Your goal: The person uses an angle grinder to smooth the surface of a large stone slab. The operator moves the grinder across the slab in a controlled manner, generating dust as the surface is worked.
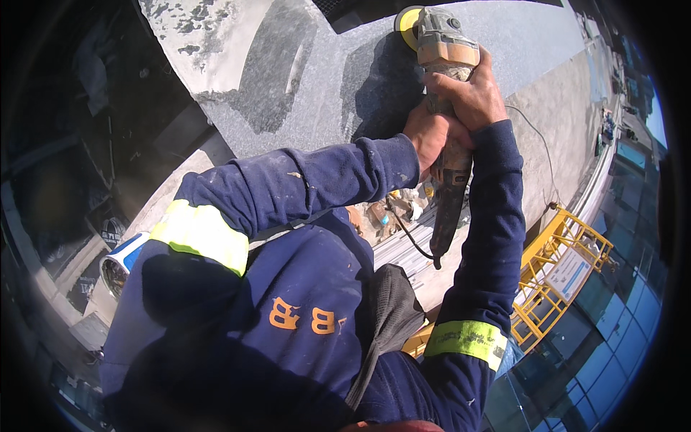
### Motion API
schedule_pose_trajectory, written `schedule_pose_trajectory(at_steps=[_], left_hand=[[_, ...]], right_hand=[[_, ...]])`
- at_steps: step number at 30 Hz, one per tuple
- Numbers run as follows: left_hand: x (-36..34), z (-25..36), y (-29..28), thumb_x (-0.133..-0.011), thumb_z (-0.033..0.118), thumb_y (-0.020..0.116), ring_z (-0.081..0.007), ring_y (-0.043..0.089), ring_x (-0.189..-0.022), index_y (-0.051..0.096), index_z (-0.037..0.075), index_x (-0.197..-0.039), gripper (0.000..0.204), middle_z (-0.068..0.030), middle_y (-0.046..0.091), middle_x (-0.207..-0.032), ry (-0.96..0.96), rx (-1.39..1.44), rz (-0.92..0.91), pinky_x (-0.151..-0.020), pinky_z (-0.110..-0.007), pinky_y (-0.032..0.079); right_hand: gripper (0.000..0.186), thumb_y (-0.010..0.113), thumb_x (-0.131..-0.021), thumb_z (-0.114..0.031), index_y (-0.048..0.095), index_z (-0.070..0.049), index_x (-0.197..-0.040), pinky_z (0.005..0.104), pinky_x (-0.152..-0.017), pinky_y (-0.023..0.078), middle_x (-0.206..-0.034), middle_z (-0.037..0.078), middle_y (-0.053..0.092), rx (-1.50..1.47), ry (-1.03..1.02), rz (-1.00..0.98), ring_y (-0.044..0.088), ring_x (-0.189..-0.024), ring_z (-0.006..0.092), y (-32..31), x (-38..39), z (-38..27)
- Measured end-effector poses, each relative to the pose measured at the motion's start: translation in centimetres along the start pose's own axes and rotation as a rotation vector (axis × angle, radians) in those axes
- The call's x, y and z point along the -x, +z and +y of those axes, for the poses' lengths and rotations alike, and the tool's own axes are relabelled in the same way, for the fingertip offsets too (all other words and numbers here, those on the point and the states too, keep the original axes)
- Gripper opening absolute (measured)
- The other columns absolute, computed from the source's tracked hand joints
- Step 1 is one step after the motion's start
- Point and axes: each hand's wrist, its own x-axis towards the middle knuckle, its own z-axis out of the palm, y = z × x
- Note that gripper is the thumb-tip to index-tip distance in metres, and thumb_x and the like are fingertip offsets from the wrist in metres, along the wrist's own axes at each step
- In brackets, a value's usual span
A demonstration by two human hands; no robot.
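1. An angle grinder (455, 173) is occupying the space in front of the person, its head pointing away and its tail end pointing back toward the body.
2. The right hand (481, 97) is gripping the grinder just behind its head, fingers and thumb closing around the casing.
3. The left hand (430, 137) is clasping the body just below, pressing against the right hand; its fingers are partly hidden.
4. A yellow-faced disc (409, 27) is projecting from the left of the head, over a grey slab (331, 101). Contact between disc and slab is not showing clearly; I cannot tell.
5. The slab is showing darker patches and a rough, pale area at the upper left.
6. A black power cord (413, 243) is curving from the grinder's tail end.
7. Both navy sleeves are bearing yellow-green reflective bands (198, 234).
8. A yellow metal frame (545, 239) is standing at the right, near blue glass panels (612, 360).
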Motion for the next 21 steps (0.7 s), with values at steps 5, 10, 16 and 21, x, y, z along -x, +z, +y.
schedule_pose_trajectory(at_steps=[5,10,16,21], left_hand=[[-0.2,1.1,-0.4,-0.07,0.006,0.056,-0.0269,0.069,-0.078,0.06,-0.005,-0.102,0.034,-0.0173,0.065,-0.09,-0.046,-0.065,-0.038,-0.069,-0.04,0.06],[0.5,0.9,0.5,-0.071,0.008,0.057,-0.0267,0.068,-0.072,0.06,-0.004,-0.102,0.034,-0.0155,0.065,-0.084,0.042,-0.034,0.092,-0.064,-0.039,0.06],[0.7,1.1,-0.7,-0.06,-0.005,0.063,-0.0255,0.067,-0.078,0.056,-0.002,-0.109,0.049,-0.0134,0.065,-0.087,-0.089,0.088,0.014,-0.066,-0.038,0.058],[1.4,0.2,-0.5,-0.062,-0.002,0.063,-0.0262,0.067,-0.074,0.054,-0.002,-0.112,0.051,-0.0139,0.064,-0.087,0.017,0.143,0.058,-0.064,-0.038,0.058]], right_hand=[[0.09,0.08,-0.065,-0.039,0.039,0.006,-0.131,0.04,-0.088,0.053,-0.111,0.027,0.064,-0.193,0.112,-0.01,0.065,-0.102,0.0376,-0.4,-0.9,-1.9],[0.093,0.08,-0.065,-0.038,0.037,0.006,-0.134,0.0388,-0.089,0.053,-0.111,0.026,0.064,-0.095,0.095,0.001,0.066,-0.102,0.0371,-0.3,-0.1,-2.2],[0.097,0.081,-0.065,-0.037,0.034,0.006,-0.137,0.0377,-0.09,0.052,-0.111,0.026,0.064,-0.139,0.091,-0.016,0.065,-0.104,0.0368,0.0,-0.2,-2.7],[0.095,0.081,-0.064,-0.037,0.036,0.005,-0.136,0.0377,-0.09,0.052,-0.11,0.026,0.065,-0.102,-0.008,-0.049,0.065,-0.104,0.036,0.5,0.3,-2.7]])
